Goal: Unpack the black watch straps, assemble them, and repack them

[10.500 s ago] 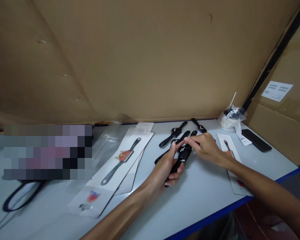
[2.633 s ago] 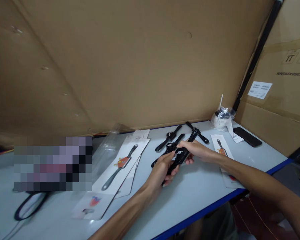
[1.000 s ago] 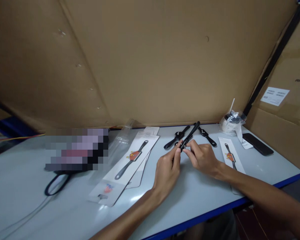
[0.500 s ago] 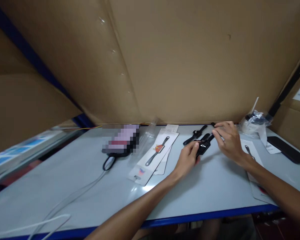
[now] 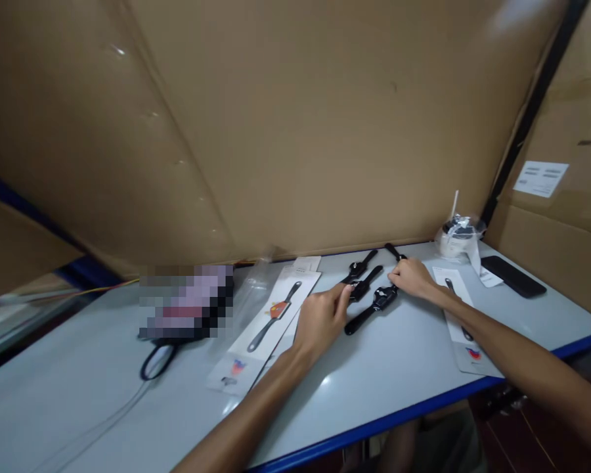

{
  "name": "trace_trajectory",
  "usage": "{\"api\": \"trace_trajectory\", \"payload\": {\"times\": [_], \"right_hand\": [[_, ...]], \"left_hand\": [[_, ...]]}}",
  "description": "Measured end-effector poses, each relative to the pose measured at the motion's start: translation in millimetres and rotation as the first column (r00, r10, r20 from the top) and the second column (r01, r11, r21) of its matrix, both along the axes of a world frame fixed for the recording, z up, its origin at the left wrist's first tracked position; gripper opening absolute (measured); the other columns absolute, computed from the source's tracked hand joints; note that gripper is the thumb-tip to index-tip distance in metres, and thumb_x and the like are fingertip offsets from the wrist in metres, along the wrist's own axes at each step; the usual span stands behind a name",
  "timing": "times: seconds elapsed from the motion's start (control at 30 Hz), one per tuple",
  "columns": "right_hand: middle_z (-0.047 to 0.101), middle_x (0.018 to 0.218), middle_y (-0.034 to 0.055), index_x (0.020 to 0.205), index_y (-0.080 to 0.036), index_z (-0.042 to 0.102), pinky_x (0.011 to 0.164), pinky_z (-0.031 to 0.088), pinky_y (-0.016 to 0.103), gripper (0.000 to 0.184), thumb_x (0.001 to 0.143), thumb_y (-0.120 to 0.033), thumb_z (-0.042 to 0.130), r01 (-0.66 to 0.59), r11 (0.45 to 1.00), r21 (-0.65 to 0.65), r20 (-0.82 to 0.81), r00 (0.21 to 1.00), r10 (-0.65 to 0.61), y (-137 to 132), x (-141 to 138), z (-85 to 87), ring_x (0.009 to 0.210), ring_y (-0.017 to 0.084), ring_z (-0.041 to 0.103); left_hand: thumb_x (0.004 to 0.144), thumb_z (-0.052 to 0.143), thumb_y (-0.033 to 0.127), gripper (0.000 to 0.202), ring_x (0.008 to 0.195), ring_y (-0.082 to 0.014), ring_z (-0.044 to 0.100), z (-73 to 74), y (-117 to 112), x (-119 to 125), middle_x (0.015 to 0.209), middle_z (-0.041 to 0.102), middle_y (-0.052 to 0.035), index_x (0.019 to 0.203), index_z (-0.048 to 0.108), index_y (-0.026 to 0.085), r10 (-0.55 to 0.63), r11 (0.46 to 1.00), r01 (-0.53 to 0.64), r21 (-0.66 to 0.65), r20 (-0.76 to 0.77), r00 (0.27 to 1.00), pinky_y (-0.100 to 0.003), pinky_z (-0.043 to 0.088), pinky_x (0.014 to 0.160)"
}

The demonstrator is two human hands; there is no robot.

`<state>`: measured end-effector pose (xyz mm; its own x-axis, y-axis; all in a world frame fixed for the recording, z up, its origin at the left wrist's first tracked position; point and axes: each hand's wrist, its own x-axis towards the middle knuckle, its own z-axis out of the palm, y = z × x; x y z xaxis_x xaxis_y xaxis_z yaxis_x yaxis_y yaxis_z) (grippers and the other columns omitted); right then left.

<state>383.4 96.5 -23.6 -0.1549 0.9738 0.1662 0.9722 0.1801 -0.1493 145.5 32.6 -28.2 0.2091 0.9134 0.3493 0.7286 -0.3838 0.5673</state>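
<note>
Several black spokeshaves lie close together towards the back of the table. My left hand point(image 5: 322, 316) pinches the near handle of one spokeshave point(image 5: 363, 288); its far handle points up to the right. Behind it rests another spokeshave point(image 5: 358, 268), untouched. My right hand point(image 5: 414, 279) is closed at the far handle of a third spokeshave point(image 5: 385, 299), whose near handle slants towards me. A further black handle point(image 5: 393, 251) shows just beyond my right fingers; its other end is hidden by the hand. A printed spokeshave card point(image 5: 276, 315) lies left of my left hand.
Another printed card point(image 5: 465, 328) lies under my right forearm. A bagged white cup point(image 5: 458, 240) and a black oblong case point(image 5: 515, 276) stand at the right. Clear plastic sleeves point(image 5: 249, 286) and a blurred device point(image 5: 190, 305) with a cable are at left. Cardboard walls point(image 5: 300, 131) enclose the back.
The spokeshave held between both hands is now down on the table beside the others. My hands have moved apart onto separate handles. The view has swung to the right.
</note>
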Motion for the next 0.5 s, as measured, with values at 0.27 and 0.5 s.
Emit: {"api": "trace_trajectory", "payload": {"times": [0.27, 0.5], "right_hand": [[0.076, 0.106, 0.0105, 0.101, -0.019, 0.075, 0.073, 0.038, 0.026, 0.026, 0.101, -0.031, 0.053, -0.024, 0.997, 0.072, -0.014, 1.000, 0.025, 1.5, 1.7, -11.0, 0.094, 0.022, 0.067], [0.073, 0.106, 0.0083, 0.099, -0.018, 0.073, 0.078, 0.039, 0.026, 0.020, 0.097, -0.019, 0.053, -0.022, 0.980, 0.197, -0.107, 0.993, 0.043, 8.9, 13.2, -2.8, 0.095, 0.020, 0.064]], "left_hand": [[0.102, 0.044, 0.033, 0.033, 0.086, -0.0221, 0.067, -7.3, 9.3, -4.7, 0.092, 0.076, -0.0059, 0.094, 0.074, 0.021, 0.044, 0.989, -0.024, 0.149, -0.130, 0.991, -0.030, 0.041, 0.074], [0.099, 0.046, 0.026, 0.030, 0.109, -0.0284, 0.064, -2.3, 25.3, -23.5, 0.105, 0.075, -0.0098, 0.104, 0.075, 0.019, 0.164, 0.977, -0.128, 0.170, -0.219, 0.962, -0.036, 0.047, 0.087]]}}
